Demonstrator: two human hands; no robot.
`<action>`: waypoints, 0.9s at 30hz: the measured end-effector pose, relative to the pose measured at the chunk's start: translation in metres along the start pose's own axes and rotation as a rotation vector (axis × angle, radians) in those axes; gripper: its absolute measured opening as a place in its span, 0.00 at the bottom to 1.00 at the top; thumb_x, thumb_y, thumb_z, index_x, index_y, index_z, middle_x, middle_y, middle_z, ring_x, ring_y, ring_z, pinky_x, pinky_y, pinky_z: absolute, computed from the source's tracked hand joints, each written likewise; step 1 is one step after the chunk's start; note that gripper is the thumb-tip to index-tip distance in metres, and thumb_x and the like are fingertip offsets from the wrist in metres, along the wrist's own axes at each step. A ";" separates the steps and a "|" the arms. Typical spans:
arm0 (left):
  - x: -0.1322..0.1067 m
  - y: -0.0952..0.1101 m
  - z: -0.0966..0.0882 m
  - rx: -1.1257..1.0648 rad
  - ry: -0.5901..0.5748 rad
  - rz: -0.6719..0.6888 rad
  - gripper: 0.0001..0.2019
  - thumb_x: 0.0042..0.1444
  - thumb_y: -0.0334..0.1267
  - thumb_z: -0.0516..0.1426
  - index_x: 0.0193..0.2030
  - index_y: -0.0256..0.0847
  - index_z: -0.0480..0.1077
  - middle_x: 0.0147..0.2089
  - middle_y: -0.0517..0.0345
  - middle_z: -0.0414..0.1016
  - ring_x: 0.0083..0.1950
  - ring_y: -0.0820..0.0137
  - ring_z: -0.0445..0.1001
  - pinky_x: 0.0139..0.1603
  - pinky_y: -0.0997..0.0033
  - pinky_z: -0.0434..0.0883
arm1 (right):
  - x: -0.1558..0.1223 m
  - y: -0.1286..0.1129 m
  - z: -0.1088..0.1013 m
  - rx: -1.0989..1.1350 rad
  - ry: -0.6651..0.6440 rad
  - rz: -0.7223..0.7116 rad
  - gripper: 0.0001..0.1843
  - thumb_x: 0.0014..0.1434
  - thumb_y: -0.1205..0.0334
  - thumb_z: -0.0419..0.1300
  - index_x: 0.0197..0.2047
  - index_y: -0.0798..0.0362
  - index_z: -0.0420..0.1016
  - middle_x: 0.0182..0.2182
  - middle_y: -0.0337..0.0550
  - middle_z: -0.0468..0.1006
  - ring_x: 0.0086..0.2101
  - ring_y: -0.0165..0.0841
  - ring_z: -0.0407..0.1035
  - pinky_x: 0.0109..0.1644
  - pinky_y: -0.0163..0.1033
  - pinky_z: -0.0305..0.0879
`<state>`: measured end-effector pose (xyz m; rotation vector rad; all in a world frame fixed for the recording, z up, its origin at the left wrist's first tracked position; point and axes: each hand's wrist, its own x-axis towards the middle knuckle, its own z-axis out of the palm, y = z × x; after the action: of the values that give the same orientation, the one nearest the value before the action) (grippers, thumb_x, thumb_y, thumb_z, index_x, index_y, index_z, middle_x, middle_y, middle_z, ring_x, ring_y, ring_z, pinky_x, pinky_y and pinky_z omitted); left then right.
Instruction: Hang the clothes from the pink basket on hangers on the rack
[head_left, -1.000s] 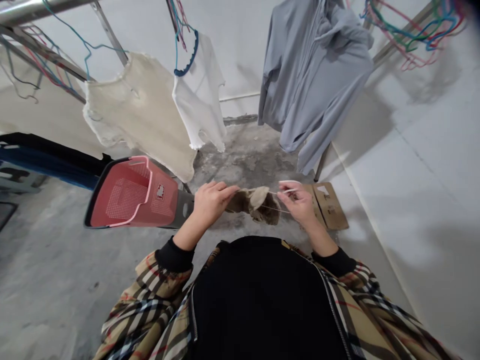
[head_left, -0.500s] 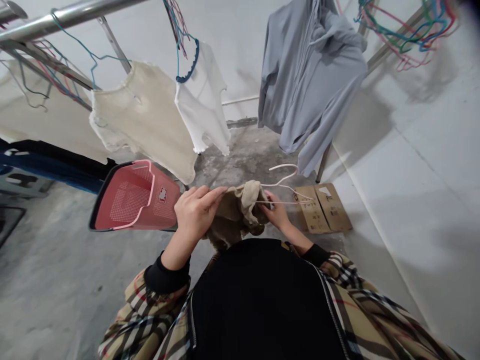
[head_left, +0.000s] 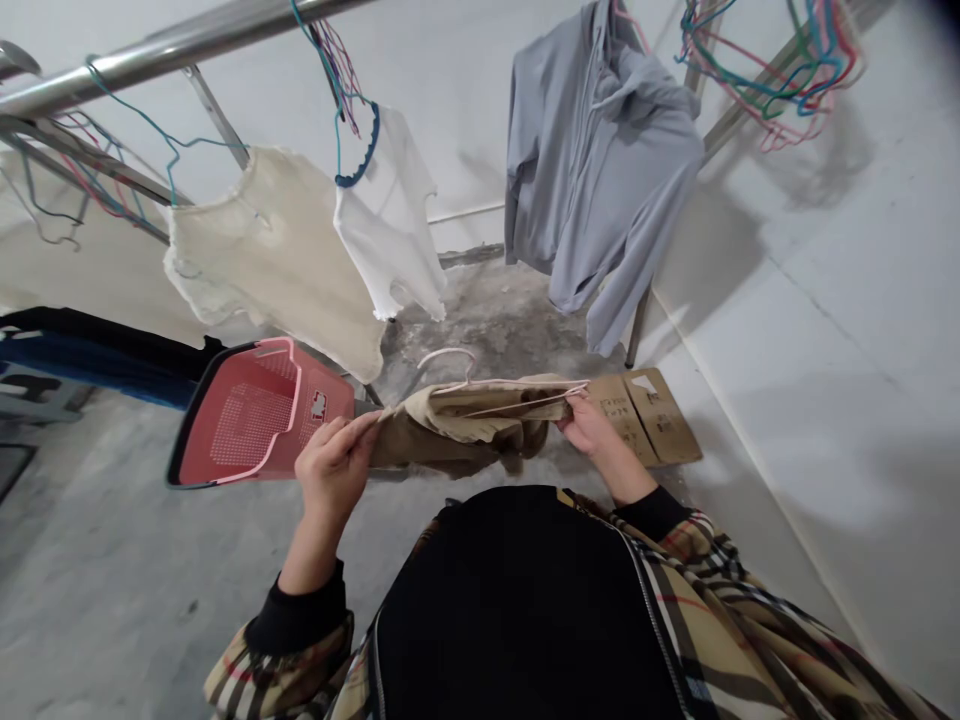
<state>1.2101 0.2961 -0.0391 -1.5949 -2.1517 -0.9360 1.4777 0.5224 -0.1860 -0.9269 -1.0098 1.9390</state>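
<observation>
A khaki-brown garment stretches between my two hands, its opening facing up; its exact kind is unclear. Inside the opening lies a pale pink wire hanger, with the hook standing above the cloth. My left hand pinches the garment's left end. At the other end, my right hand is closed around the cloth edge and the hanger's right corner. Folds of fabric droop below the hanger between the hands.
A pink basket stands at the left. Above it, a metal rail carries a cream top and a white top. A grey hooded jacket hangs ahead, spare hangers upper right, cardboard on the floor.
My hands have moved apart, left hand leftward, right hand slightly rightward. The bunched garment is now spread wide, and the hanger has shifted left into its opening.
</observation>
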 end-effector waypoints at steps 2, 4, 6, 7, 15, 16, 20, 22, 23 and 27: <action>-0.003 -0.002 0.002 -0.028 0.036 -0.025 0.08 0.59 0.38 0.59 0.41 0.41 0.79 0.29 0.57 0.75 0.29 0.73 0.71 0.32 0.75 0.68 | -0.001 -0.007 0.002 0.046 -0.004 0.040 0.14 0.45 0.54 0.64 0.36 0.50 0.73 0.34 0.40 0.82 0.33 0.36 0.76 0.35 0.40 0.74; -0.004 -0.002 0.004 -0.039 0.064 -0.040 0.08 0.59 0.38 0.59 0.41 0.41 0.79 0.30 0.57 0.76 0.30 0.73 0.72 0.33 0.75 0.69 | -0.002 -0.015 0.002 0.080 -0.014 0.086 0.13 0.45 0.55 0.63 0.35 0.50 0.73 0.34 0.42 0.82 0.33 0.37 0.76 0.36 0.41 0.74; -0.004 -0.001 0.006 -0.051 0.084 -0.033 0.07 0.59 0.37 0.59 0.41 0.41 0.79 0.30 0.57 0.76 0.30 0.73 0.72 0.33 0.75 0.69 | -0.003 -0.022 0.002 0.104 -0.025 0.124 0.13 0.44 0.56 0.62 0.34 0.51 0.73 0.32 0.42 0.81 0.34 0.38 0.76 0.36 0.42 0.74; -0.003 0.000 0.007 -0.054 0.090 -0.026 0.07 0.59 0.37 0.60 0.40 0.41 0.79 0.29 0.58 0.75 0.30 0.73 0.72 0.33 0.75 0.69 | -0.003 -0.026 0.002 0.115 -0.030 0.141 0.12 0.44 0.56 0.61 0.34 0.50 0.73 0.31 0.42 0.81 0.34 0.38 0.76 0.36 0.43 0.75; -0.005 -0.001 0.014 -0.011 0.128 0.003 0.06 0.58 0.36 0.60 0.40 0.43 0.79 0.28 0.59 0.74 0.29 0.74 0.71 0.33 0.76 0.68 | 0.001 -0.042 0.001 0.213 0.075 0.171 0.11 0.40 0.59 0.60 0.30 0.50 0.73 0.29 0.40 0.80 0.32 0.37 0.76 0.38 0.45 0.74; -0.007 -0.003 0.014 -0.003 0.121 0.003 0.06 0.58 0.36 0.60 0.41 0.43 0.79 0.28 0.59 0.75 0.29 0.74 0.71 0.33 0.76 0.68 | 0.002 -0.041 0.000 0.199 0.099 0.155 0.11 0.40 0.59 0.60 0.31 0.51 0.73 0.28 0.40 0.80 0.31 0.36 0.75 0.38 0.44 0.74; -0.012 -0.005 0.013 0.040 0.092 0.023 0.07 0.59 0.36 0.60 0.42 0.44 0.79 0.29 0.58 0.75 0.29 0.74 0.71 0.33 0.76 0.67 | 0.001 -0.037 -0.002 0.071 0.210 0.024 0.14 0.41 0.62 0.61 0.35 0.52 0.76 0.27 0.39 0.79 0.28 0.33 0.73 0.32 0.39 0.71; -0.014 -0.004 0.013 0.079 0.094 0.058 0.07 0.59 0.36 0.60 0.42 0.44 0.79 0.28 0.59 0.75 0.28 0.74 0.69 0.33 0.75 0.67 | 0.000 -0.036 -0.001 0.028 0.248 -0.031 0.15 0.41 0.64 0.62 0.37 0.53 0.77 0.28 0.39 0.80 0.28 0.32 0.72 0.31 0.36 0.69; -0.014 -0.003 0.013 0.100 0.093 0.079 0.07 0.59 0.36 0.60 0.42 0.45 0.79 0.28 0.59 0.74 0.28 0.74 0.69 0.33 0.75 0.66 | -0.001 -0.037 -0.001 -0.003 0.265 -0.056 0.15 0.42 0.63 0.62 0.37 0.53 0.77 0.29 0.39 0.80 0.29 0.32 0.72 0.31 0.35 0.68; -0.019 0.001 0.012 0.155 0.091 0.140 0.08 0.59 0.35 0.60 0.44 0.44 0.79 0.27 0.60 0.73 0.28 0.75 0.68 0.33 0.76 0.65 | -0.003 -0.044 -0.003 -0.224 0.326 -0.189 0.16 0.45 0.61 0.61 0.39 0.55 0.77 0.32 0.42 0.80 0.31 0.31 0.71 0.32 0.33 0.66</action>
<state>1.2190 0.2903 -0.0587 -1.5731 -1.9719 -0.7639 1.4935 0.5390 -0.1481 -1.1831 -1.0891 1.4815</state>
